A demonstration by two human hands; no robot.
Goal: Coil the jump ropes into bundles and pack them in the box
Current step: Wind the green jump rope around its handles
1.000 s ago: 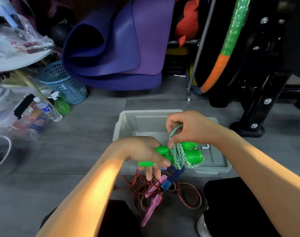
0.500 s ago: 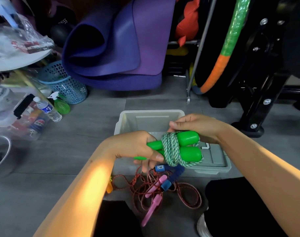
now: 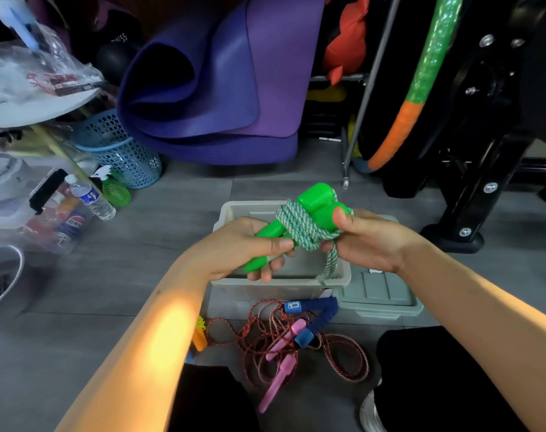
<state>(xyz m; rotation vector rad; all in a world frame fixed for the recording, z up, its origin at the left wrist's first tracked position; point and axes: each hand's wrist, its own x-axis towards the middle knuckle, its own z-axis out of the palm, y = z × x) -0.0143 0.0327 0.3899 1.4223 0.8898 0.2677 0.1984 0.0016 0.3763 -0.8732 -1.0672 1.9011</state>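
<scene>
Since the frame 0.5 s ago the green bundle has been lifted and tipped, handle ends now up and away from the person, and the right hand has come from behind the handles to the near right side of the wrap.

Fingers: left hand [image 3: 249, 244] curled round the lower ends of the green handles [image 3: 312, 210], thumb on top, gripping them as a pair. Right hand [image 3: 368, 241] has its thumb against the upper handle end, fingers curled under the wrap, pinching the green-white rope [image 3: 299, 227] where a short tail hangs toward the box.

Step, as judged: securing the last turn. To do it well, keep the handles squeezed parallel w/ the left hand, hold tension on the tail, tuck it under a tight turn; slack likely lets the coil spring open.

Outward: bundle is held over the grey box [image 3: 281, 283], above its open mouth; inside looks free, so a straight drop should fit. Box lid [image 3: 380, 294] lies touching the box's right side. On the floor just in front: red-white rope [image 3: 343, 360] loose, tangled w/ pink handles [image 3: 281, 369] and blue handles [image 3: 315, 313], not yet coiled. Room: open floor left of the box; knees close on both sides near the pile; black stand base [image 3: 452, 238] near on the right, limiting swing there.
</scene>
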